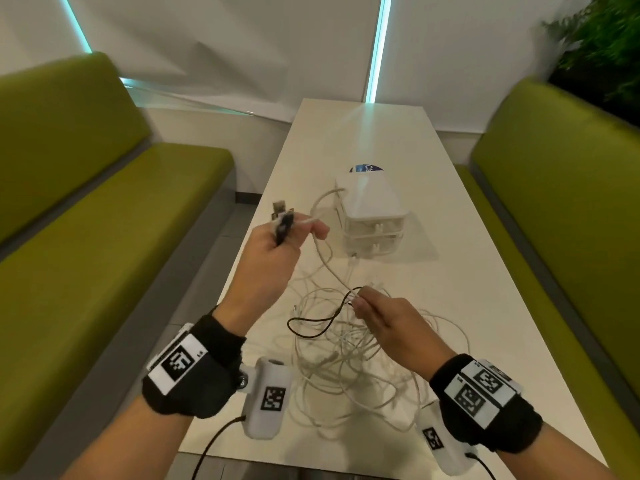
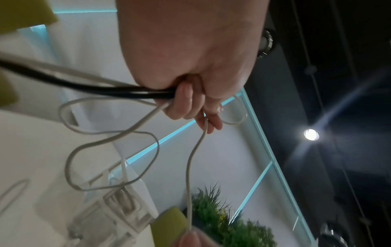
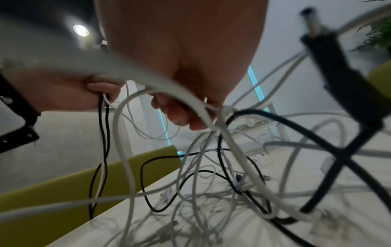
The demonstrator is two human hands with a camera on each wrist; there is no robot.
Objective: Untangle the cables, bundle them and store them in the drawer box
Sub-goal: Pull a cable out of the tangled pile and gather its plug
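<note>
A tangle of white cables (image 1: 349,358) with one thin black cable (image 1: 313,323) lies on the near half of the white table (image 1: 467,271). My left hand (image 1: 277,251) is raised over the table's left edge and grips the plug ends (image 1: 282,216) of a black and a white cable; the left wrist view shows fingers (image 2: 184,103) curled round both. My right hand (image 1: 377,313) hovers over the pile, pinching a white cable (image 3: 190,103) together with the black loop. A clear two-drawer box (image 1: 374,216) stands beyond the tangle with its drawers pushed in.
Green benches (image 1: 86,237) flank the table on both sides. A blue round sticker (image 1: 365,169) shows behind the drawer box. A plant (image 1: 602,46) stands at the far right. A black barrel plug (image 3: 330,55) hangs close to the right wrist camera.
</note>
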